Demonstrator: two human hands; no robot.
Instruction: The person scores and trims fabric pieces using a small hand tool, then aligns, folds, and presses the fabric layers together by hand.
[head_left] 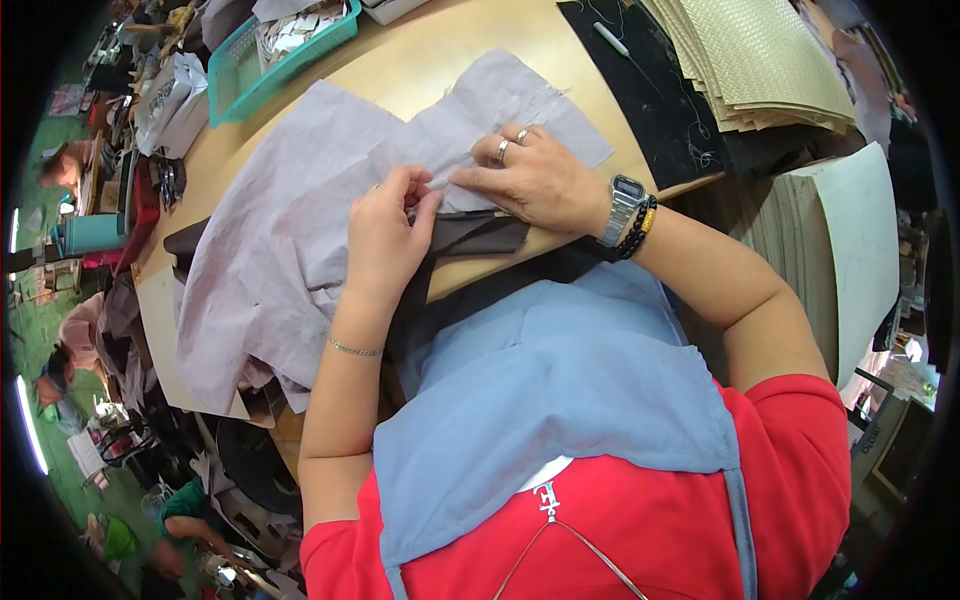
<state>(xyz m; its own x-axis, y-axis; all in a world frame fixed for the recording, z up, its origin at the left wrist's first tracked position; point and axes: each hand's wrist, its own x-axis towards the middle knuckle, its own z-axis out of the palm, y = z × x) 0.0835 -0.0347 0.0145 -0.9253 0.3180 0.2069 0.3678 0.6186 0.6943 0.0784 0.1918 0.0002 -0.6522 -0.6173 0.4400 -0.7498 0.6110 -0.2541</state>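
Note:
A pale lilac-grey cloth [270, 190] lies spread and wrinkled over the table and hangs past its near left edge. My left hand [390, 230] is closed, thumb and fingertips pinching at the cloth near its middle. Beside it, my right hand [545, 180] rests on the cloth with its fingers stretched toward the left hand; the thumb is mostly hidden. Just below both hands, a dark grey fabric piece [485, 235] lies along the cloth's near edge, partly folded. Whether the two fabrics are joined there cannot be made out.
A teal basket [235, 95] holding scraps stands at the back left. On the right, a black cloth [655, 110] carries a white-handled tool [611, 38] and loose threads. Beyond are textured sheets [750, 60] and a thick sheet stack [810, 230]. Other people work at left.

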